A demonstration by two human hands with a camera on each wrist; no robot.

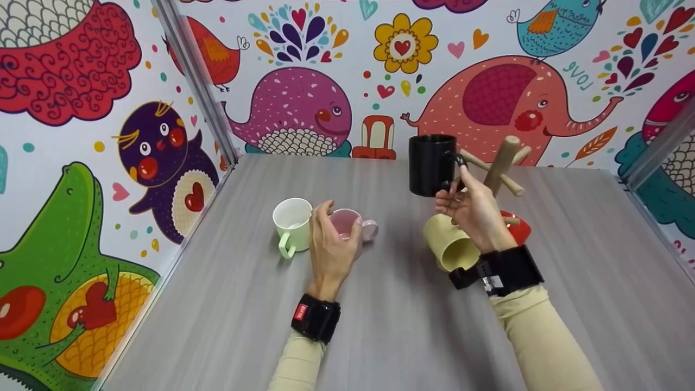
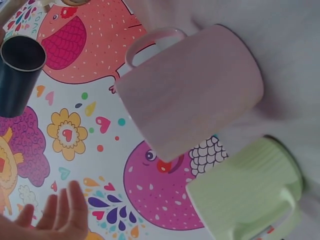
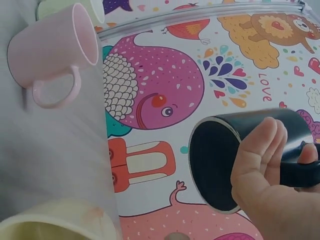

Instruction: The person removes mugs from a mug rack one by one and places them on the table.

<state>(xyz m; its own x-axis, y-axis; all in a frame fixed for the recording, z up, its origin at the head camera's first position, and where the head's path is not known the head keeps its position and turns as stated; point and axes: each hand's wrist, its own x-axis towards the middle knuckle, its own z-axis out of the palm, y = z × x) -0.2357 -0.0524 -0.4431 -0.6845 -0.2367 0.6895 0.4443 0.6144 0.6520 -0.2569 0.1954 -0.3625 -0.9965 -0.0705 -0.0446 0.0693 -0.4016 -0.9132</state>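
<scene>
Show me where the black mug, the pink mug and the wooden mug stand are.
black mug (image 1: 429, 165), head view, on its side wall
pink mug (image 2: 192, 92), left wrist view, on its side wall
wooden mug stand (image 1: 502, 157), head view, on its post

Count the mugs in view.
5: black mug held up by the right hand; pink mug at the left hand; green mug beside it; yellow mug and red mug on the wooden rack.
</scene>
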